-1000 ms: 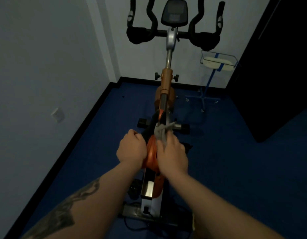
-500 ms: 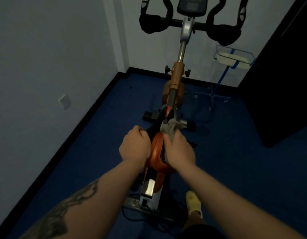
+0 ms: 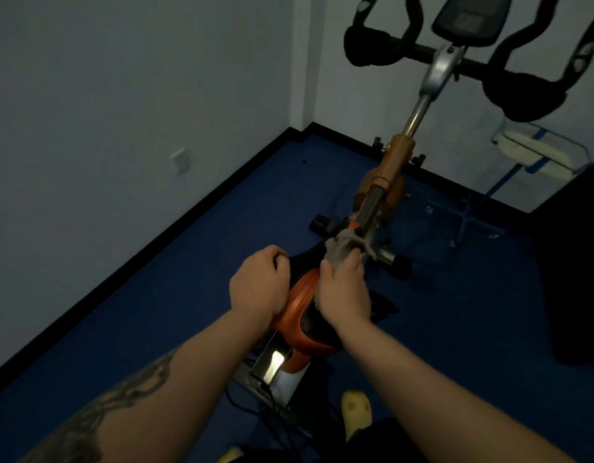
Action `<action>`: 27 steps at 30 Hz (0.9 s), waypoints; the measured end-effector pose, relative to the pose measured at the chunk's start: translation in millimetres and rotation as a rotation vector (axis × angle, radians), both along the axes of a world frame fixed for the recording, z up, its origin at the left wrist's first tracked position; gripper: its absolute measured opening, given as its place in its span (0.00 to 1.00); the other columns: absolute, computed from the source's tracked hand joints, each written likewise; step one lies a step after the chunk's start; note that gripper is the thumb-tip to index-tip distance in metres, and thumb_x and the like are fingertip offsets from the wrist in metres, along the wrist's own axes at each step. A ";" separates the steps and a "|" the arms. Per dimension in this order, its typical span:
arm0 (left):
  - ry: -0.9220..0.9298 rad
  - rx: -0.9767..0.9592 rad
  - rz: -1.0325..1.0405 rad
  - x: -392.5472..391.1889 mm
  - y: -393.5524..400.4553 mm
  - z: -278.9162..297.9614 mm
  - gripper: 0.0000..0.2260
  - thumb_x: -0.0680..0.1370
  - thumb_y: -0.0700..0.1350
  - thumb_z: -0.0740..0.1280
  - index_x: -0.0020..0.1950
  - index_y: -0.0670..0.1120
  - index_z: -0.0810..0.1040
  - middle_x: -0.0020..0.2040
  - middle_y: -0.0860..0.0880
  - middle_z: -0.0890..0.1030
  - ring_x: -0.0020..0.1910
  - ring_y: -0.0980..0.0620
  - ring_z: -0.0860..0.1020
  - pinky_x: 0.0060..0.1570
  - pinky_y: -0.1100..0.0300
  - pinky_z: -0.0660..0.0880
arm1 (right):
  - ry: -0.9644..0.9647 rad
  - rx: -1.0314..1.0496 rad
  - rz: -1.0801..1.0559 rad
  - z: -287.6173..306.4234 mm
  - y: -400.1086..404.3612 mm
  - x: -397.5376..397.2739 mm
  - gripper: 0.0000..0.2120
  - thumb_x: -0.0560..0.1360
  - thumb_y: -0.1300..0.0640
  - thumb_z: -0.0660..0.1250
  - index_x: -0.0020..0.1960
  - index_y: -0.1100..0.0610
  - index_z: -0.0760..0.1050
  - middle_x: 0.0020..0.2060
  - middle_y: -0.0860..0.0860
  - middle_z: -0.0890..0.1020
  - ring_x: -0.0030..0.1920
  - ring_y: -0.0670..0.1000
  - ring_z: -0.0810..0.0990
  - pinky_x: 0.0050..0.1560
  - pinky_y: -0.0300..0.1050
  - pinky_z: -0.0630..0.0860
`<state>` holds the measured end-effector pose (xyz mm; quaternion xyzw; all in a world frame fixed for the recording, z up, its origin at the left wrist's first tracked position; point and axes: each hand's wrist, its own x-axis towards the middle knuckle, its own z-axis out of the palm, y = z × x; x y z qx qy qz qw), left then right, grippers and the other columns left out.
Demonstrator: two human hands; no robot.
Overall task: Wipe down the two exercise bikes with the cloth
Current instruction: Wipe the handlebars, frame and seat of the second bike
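Observation:
One exercise bike (image 3: 394, 158) stands in the room's corner, with black handlebars (image 3: 365, 48) and a console (image 3: 469, 18) at the top. Its orange and black saddle (image 3: 302, 302) is right below me. My right hand (image 3: 345, 292) grips a grey cloth (image 3: 339, 248) and presses it on the saddle's front end, where the frame tube meets it. My left hand (image 3: 255, 285) is a closed fist against the saddle's left side, and I see nothing in it. No second bike is in view.
A blue stand with a clear tray (image 3: 536, 152) is to the right of the bike by the far wall. A dark cabinet (image 3: 576, 262) fills the right edge. The left wall carries a socket (image 3: 179, 159). My yellow shoe (image 3: 355, 412) is on the blue floor.
My view has swung left and down, so the bike sits further right in the frame. The right hand has slid the cloth a little forward along the saddle's front; the left fist stays put.

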<state>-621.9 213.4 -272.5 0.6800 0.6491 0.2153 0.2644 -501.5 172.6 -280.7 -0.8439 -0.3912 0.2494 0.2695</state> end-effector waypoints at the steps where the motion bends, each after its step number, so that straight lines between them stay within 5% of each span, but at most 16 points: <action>1: 0.008 0.009 0.010 1.2 0.1 0.2 0.12 0.79 0.50 0.54 0.51 0.55 0.77 0.46 0.58 0.78 0.41 0.59 0.74 0.35 0.60 0.67 | -0.046 0.066 0.053 -2.4 -5.3 -2.4 0.31 0.81 0.44 0.52 0.78 0.57 0.48 0.75 0.59 0.60 0.67 0.60 0.69 0.60 0.52 0.70; 5: 0.055 0.033 0.057 6.9 -5.2 4.6 0.12 0.79 0.49 0.55 0.50 0.55 0.78 0.45 0.59 0.77 0.41 0.59 0.73 0.33 0.63 0.67 | -0.044 0.111 0.105 -7.2 32.0 21.8 0.31 0.81 0.42 0.51 0.78 0.57 0.50 0.77 0.59 0.52 0.74 0.60 0.57 0.71 0.55 0.62; 8: 0.077 0.073 0.179 10.6 -13.7 7.0 0.13 0.80 0.50 0.56 0.47 0.49 0.79 0.45 0.53 0.78 0.45 0.54 0.75 0.41 0.53 0.74 | -0.170 0.079 0.261 -3.4 78.6 63.4 0.25 0.82 0.45 0.50 0.69 0.61 0.68 0.68 0.60 0.69 0.67 0.60 0.68 0.67 0.53 0.65; 11: -0.069 0.025 0.432 22.5 -28.4 7.2 0.12 0.80 0.52 0.58 0.56 0.48 0.78 0.52 0.50 0.75 0.52 0.52 0.72 0.51 0.51 0.73 | -0.225 -0.135 0.564 10.7 100.6 95.6 0.22 0.82 0.47 0.48 0.60 0.58 0.74 0.60 0.58 0.78 0.59 0.60 0.75 0.62 0.55 0.69; 15: -0.293 0.074 0.771 46.2 -44.0 9.5 0.13 0.81 0.47 0.59 0.65 0.45 0.71 0.63 0.46 0.72 0.63 0.47 0.70 0.63 0.50 0.68 | -0.880 -0.085 1.165 25.4 95.8 75.2 0.16 0.79 0.54 0.54 0.66 0.49 0.66 0.60 0.55 0.78 0.57 0.62 0.76 0.49 0.53 0.69; 19: -0.382 0.117 0.837 61.7 -60.6 5.2 0.16 0.83 0.45 0.55 0.71 0.45 0.66 0.69 0.46 0.68 0.68 0.49 0.65 0.67 0.55 0.61 | -0.760 0.153 1.582 23.4 81.9 38.5 0.13 0.80 0.53 0.52 0.63 0.53 0.65 0.55 0.55 0.77 0.52 0.61 0.79 0.42 0.53 0.67; 22: -0.417 0.178 0.870 71.3 -73.9 0.2 0.18 0.83 0.46 0.54 0.74 0.45 0.61 0.70 0.48 0.66 0.69 0.53 0.64 0.68 0.60 0.60 | -0.572 0.001 1.649 30.5 109.1 70.1 0.10 0.82 0.48 0.48 0.58 0.47 0.65 0.58 0.55 0.77 0.54 0.60 0.77 0.49 0.56 0.71; 25: -0.435 0.258 0.964 73.2 -74.0 -2.6 0.14 0.83 0.45 0.53 0.68 0.47 0.67 0.63 0.52 0.69 0.62 0.58 0.68 0.61 0.66 0.63 | -0.828 -0.107 1.546 29.3 133.8 100.0 0.18 0.82 0.50 0.49 0.71 0.49 0.62 0.60 0.59 0.76 0.55 0.61 0.76 0.50 0.54 0.72; 27: -0.432 0.281 0.998 72.7 -71.8 -2.6 0.13 0.83 0.44 0.53 0.65 0.48 0.70 0.59 0.55 0.70 0.56 0.63 0.69 0.56 0.73 0.62 | -0.916 -0.089 1.506 26.1 128.5 88.1 0.17 0.82 0.53 0.52 0.70 0.51 0.63 0.59 0.59 0.76 0.55 0.61 0.76 0.47 0.53 0.71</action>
